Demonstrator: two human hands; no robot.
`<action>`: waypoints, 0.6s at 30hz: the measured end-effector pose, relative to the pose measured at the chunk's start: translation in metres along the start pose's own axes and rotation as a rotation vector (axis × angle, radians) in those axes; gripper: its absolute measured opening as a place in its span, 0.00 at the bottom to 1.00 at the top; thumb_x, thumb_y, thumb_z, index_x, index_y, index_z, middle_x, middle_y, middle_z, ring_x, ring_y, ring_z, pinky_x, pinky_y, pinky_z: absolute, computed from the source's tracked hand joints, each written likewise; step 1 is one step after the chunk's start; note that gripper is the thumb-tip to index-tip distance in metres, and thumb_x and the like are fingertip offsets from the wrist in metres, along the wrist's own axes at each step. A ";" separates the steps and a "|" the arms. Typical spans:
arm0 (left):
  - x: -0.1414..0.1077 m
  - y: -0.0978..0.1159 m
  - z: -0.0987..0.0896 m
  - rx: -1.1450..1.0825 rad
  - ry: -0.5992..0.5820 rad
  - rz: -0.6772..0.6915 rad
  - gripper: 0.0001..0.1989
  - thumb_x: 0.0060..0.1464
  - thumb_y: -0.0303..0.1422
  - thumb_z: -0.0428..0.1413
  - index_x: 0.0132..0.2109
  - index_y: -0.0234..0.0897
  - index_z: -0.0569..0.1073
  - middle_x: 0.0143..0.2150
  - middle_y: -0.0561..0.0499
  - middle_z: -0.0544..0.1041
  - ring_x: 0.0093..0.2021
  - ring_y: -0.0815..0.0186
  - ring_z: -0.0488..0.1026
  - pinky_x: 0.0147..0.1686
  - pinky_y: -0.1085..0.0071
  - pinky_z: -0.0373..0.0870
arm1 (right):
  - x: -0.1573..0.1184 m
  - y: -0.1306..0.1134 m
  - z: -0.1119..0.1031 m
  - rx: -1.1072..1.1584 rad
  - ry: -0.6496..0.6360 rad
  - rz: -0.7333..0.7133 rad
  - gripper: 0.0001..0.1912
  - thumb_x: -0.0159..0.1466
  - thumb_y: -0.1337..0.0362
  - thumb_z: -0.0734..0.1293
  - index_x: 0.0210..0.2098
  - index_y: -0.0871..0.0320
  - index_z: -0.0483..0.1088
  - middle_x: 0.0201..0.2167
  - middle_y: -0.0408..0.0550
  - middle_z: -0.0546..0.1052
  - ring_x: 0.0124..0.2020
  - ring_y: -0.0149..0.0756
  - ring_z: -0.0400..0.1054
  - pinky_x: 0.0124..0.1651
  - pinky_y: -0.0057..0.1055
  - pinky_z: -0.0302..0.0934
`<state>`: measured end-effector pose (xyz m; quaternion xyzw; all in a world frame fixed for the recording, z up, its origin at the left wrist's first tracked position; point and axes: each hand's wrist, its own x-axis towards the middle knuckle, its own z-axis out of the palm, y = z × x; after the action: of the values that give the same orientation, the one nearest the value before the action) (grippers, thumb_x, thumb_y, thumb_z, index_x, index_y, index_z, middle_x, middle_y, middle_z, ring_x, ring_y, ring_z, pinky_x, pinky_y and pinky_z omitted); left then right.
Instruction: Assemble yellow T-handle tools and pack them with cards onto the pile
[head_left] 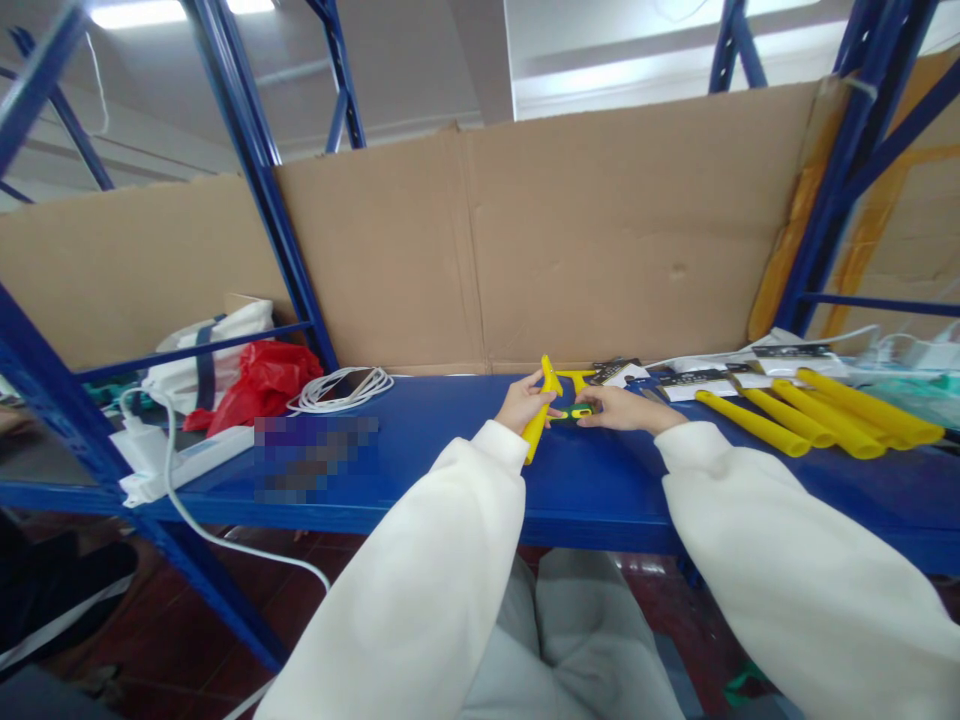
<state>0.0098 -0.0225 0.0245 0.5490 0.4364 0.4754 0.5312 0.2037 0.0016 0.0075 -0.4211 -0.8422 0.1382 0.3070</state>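
My left hand (pixel 523 402) is closed around a yellow plastic tool with a tube-like handle (pixel 535 438) and a bent, narrower head (pixel 550 376), held up at a tilt. Its exact kind does not show. Beside it, my right hand (pixel 616 410) grips a screwdriver with a green and yellow handle (pixel 577 411), pointing left toward the yellow tool. Whether the screwdriver's tip touches the tool is too small to tell. Behind my right hand lies another yellow piece (pixel 574 377), partly hidden, close to some black and white packaging (pixel 621 372).
Several yellow tube-handled tools (pixel 757 425) lie at the right on the blue shelf (pixel 420 430). Cardboard (pixel 600 230) walls off the back. A coiled white cable (pixel 341 390), a red plastic bag (pixel 266 380) and a white power strip (pixel 191 460) lie to the left.
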 end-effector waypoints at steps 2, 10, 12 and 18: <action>0.000 0.001 -0.001 0.010 0.026 -0.013 0.39 0.54 0.21 0.59 0.70 0.38 0.58 0.45 0.43 0.80 0.23 0.73 0.74 0.17 0.82 0.66 | 0.000 0.002 -0.003 0.103 0.020 -0.010 0.13 0.51 0.55 0.72 0.31 0.54 0.72 0.25 0.43 0.76 0.25 0.35 0.67 0.30 0.31 0.61; -0.001 0.004 -0.001 0.020 0.090 -0.066 0.37 0.53 0.21 0.59 0.69 0.37 0.60 0.46 0.43 0.79 0.20 0.75 0.73 0.16 0.81 0.64 | 0.006 -0.003 -0.012 0.339 0.398 0.124 0.21 0.54 0.45 0.71 0.31 0.54 0.65 0.22 0.41 0.72 0.21 0.32 0.66 0.25 0.31 0.62; 0.000 0.004 -0.002 0.017 0.094 -0.084 0.37 0.53 0.21 0.60 0.68 0.38 0.61 0.45 0.43 0.79 0.19 0.75 0.73 0.17 0.81 0.64 | 0.006 -0.005 -0.014 0.341 0.496 0.157 0.22 0.55 0.43 0.70 0.31 0.54 0.64 0.22 0.41 0.71 0.20 0.32 0.66 0.25 0.31 0.62; 0.002 0.002 -0.004 0.027 0.115 -0.122 0.37 0.52 0.19 0.58 0.68 0.37 0.61 0.46 0.42 0.79 0.19 0.74 0.73 0.17 0.80 0.65 | 0.008 0.002 -0.018 0.382 0.728 0.154 0.24 0.57 0.38 0.65 0.35 0.53 0.63 0.21 0.41 0.70 0.21 0.34 0.66 0.27 0.33 0.63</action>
<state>0.0066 -0.0197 0.0266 0.5005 0.5049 0.4670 0.5258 0.2128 0.0087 0.0234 -0.4396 -0.6039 0.1568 0.6461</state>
